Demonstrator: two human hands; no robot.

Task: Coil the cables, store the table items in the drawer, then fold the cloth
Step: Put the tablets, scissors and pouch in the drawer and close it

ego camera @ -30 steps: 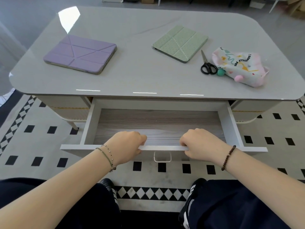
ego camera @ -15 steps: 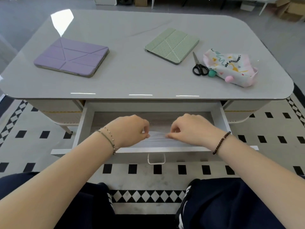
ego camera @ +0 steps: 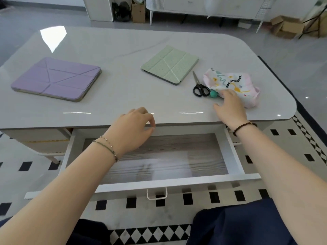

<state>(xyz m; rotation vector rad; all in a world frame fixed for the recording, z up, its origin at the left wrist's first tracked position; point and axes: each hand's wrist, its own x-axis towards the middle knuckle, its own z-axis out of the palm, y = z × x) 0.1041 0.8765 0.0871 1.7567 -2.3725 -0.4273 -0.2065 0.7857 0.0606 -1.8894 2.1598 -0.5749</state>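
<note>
The pouch (ego camera: 235, 84), a printed fabric one, lies on the table (ego camera: 123, 106) beyond the right end of the open drawer (ego camera: 177, 183). Its long axis runs from far-left to near-right. The right hand (ego camera: 230, 108) is the nearer one. It is stretched past the drawer's right end with its fingers extended and holding nothing, the fingertips at the pouch's near-left edge beside a teal ball (ego camera: 214, 94). The pouch therefore sits ahead of the palm and slightly to its right, so closing round it looks like the next move. The left hand (ego camera: 132, 129) hovers over the drawer's back edge, fingers loosely curled and holding nothing. The scissors (ego camera: 200, 87) lie beyond the drawer's right half, handles toward the person. A green case (ego camera: 169, 64) lies beyond its middle, and a purple case (ego camera: 54, 78) beyond its left end.
</note>
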